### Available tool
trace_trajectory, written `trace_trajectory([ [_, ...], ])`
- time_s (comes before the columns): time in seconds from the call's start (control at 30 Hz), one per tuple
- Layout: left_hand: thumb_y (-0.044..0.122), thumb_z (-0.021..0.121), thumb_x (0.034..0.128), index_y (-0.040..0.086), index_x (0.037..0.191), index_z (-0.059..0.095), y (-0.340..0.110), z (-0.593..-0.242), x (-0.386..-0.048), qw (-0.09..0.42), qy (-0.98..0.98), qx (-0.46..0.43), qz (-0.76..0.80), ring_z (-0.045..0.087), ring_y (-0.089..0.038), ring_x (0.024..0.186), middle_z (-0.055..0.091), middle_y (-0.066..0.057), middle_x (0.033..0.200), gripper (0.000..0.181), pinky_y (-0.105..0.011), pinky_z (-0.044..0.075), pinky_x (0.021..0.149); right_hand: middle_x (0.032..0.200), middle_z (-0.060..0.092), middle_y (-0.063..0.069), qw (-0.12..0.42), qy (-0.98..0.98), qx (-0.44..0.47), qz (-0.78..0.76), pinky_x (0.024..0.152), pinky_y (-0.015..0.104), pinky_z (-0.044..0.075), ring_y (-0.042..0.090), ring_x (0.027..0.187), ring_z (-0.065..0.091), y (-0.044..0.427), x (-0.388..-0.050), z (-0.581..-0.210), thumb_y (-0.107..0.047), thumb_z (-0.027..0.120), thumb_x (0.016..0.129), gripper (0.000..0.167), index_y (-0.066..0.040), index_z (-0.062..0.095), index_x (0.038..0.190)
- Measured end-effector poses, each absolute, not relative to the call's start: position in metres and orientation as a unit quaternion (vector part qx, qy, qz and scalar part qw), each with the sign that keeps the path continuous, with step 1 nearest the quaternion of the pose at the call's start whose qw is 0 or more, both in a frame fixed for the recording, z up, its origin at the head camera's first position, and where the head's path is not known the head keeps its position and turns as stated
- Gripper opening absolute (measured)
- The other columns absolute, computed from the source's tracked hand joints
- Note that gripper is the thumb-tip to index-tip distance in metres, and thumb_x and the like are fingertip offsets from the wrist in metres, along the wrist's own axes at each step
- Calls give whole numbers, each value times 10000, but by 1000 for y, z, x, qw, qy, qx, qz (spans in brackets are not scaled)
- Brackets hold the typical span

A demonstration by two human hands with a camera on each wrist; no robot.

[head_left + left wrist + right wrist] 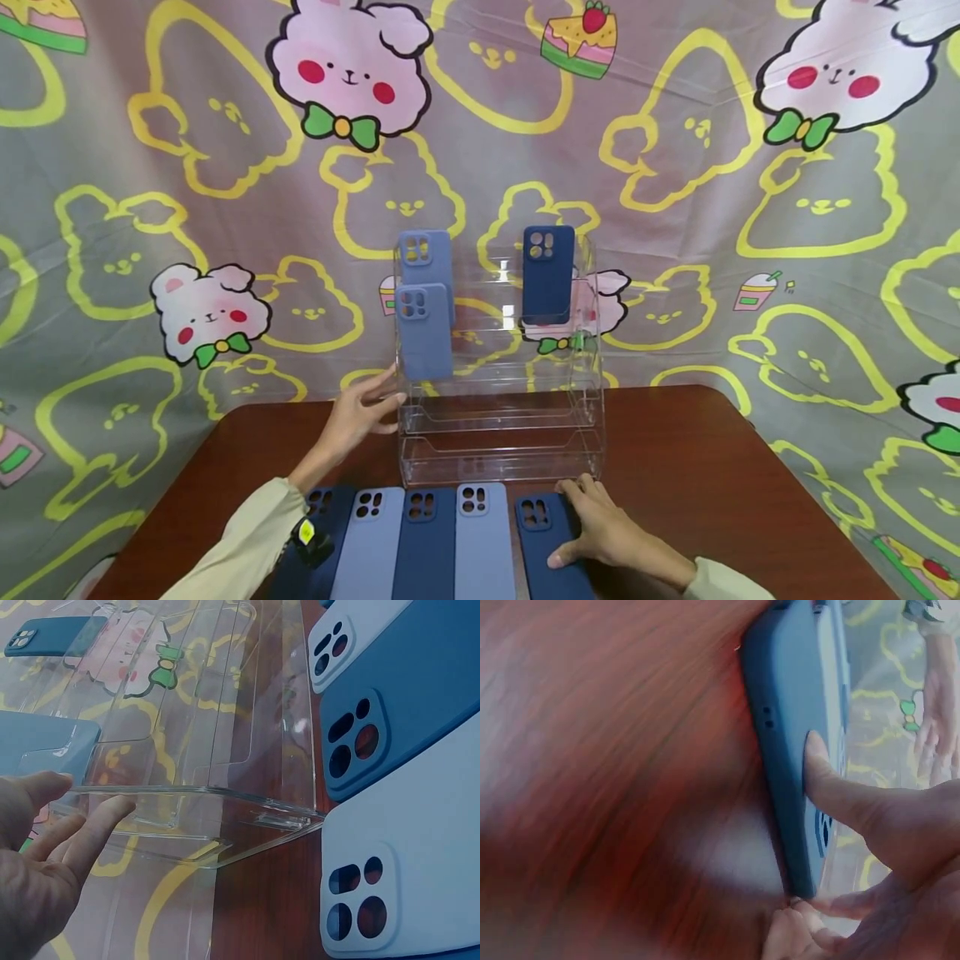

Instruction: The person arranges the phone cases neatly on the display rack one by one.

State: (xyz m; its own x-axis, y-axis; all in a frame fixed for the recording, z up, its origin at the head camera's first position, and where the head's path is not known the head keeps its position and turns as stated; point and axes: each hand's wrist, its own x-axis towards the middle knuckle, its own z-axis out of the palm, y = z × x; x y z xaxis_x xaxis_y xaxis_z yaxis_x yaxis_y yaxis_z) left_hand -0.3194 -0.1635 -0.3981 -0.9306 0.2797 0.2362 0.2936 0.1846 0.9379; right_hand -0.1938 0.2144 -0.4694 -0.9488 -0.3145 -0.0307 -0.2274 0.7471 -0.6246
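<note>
At the front right of the table, my right hand [606, 527] holds a dark blue phone case [538, 546], thumb on its face and fingers at its top edge. In the right wrist view the case [784, 712] is close to the wood. My left hand [358, 417] is at the left side of a clear tiered display stand [498, 467]; in the left wrist view its extended fingers [105, 825] touch the side panel's edge. Two light blue cases [426, 346] stand one before the other on the stand's left, and a dark blue case [548, 279] stands at upper right.
Beside the held case, a row of alternating dark and light blue cases [483, 550] lies along the table front, close before the stand. The brown table [675, 467] extends either side. A patterned cloth [675, 333] hangs behind.
</note>
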Motion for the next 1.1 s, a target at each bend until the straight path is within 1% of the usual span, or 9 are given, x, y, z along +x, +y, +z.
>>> trace_trajectory([
  [0.07, 103, 675, 1034, 58, 1606, 398, -164, -399, -317, 8, -768, -190, -611, 618, -475, 1265, 493, -310, 1530, 637, -401, 681, 774, 1107, 516, 134, 68, 926, -148, -340, 772, 518, 527, 298, 1019, 486, 217, -193, -468, -258, 1010, 664, 756, -18, 565, 1226],
  [0.17, 103, 677, 1033, 66, 1606, 404, -164, -398, -317, 7, -767, -194, -612, 610, -475, 1277, 490, -308, 1535, 636, -407, 682, 776, 1019, 547, 115, 71, 913, -151, -372, 733, 408, 535, 257, 921, 540, 221, -193, -465, -167, 992, 693, 647, -44, 518, 1115],
  [0.23, 97, 679, 1030, 69, 1604, 410, -164, -397, -317, 9, -767, -190, -613, 614, -473, 1274, 487, -299, 1543, 634, -408, 683, 771, 977, 555, 97, 80, 899, -155, -402, 662, 337, 541, 222, 850, 569, 226, -193, -464, -130, 961, 740, 593, -25, 507, 1107],
  [0.33, 88, 675, 1031, 63, 1604, 406, -164, -397, -316, 7, -766, -188, -615, 612, -483, 1273, 482, -304, 1544, 634, -407, 684, 764, 895, 553, 76, 141, 844, -149, -495, 577, 272, 586, 183, 730, 595, 236, -197, -461, -20, 858, 849, 459, 45, 500, 1129],
  [0.43, 89, 669, 1036, 54, 1607, 396, -163, -396, -315, 4, -766, -192, -614, 611, -485, 1273, 485, -318, 1533, 634, -408, 684, 767, 898, 551, 77, 203, 784, -121, -574, 599, 300, 649, 175, 709, 634, 248, -200, -454, 62, 750, 922, 362, 104, 492, 1172],
  [0.5, 96, 665, 1039, 54, 1610, 389, -163, -397, -316, 2, -767, -193, -612, 609, -482, 1279, 487, -322, 1530, 635, -407, 684, 770, 922, 582, 85, 218, 763, -113, -598, 646, 342, 673, 176, 733, 673, 255, -203, -447, 67, 729, 938, 360, 134, 493, 1201],
  [0.7, 99, 669, 1037, 51, 1598, 412, -164, -397, -316, 8, -767, -180, -615, 613, -490, 1269, 496, -319, 1523, 619, -410, 683, 771, 951, 638, 109, 167, 758, -127, -618, 723, 485, 687, 233, 800, 756, 261, -209, -424, -14, 766, 942, 433, 146, 556, 1284],
  [0.9, 79, 665, 1035, 43, 1602, 401, -165, -398, -315, 3, -767, -186, -614, 620, -489, 1258, 477, -322, 1538, 626, -414, 684, 766, 925, 645, 108, 106, 778, -137, -604, 720, 489, 686, 203, 802, 731, 256, -215, -401, -44, 768, 950, 428, 124, 597, 1304],
  [1.1, 87, 669, 1035, 58, 1605, 402, -164, -395, -316, 1, -768, -183, -614, 620, -474, 1268, 474, -310, 1546, 631, -419, 683, 776, 981, 669, 198, 21, 800, -163, -576, 730, 483, 684, 200, 793, 742, 256, -231, -359, -23, 742, 964, 445, 132, 592, 1353],
])
